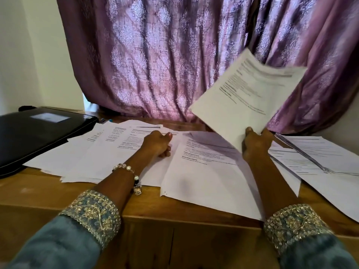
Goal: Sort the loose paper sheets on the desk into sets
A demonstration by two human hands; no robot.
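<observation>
Many sheets [204,171], wooden desk [38,193], purple curtain [155,55]

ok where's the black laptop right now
In the head view the closed black laptop lies at the desk's far left, its right edge beside the spread paper sheets, left of the left hand.

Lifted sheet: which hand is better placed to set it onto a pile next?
Right. The right hand already pinches the lifted sheet; the left hand rests on the spread papers.
</observation>
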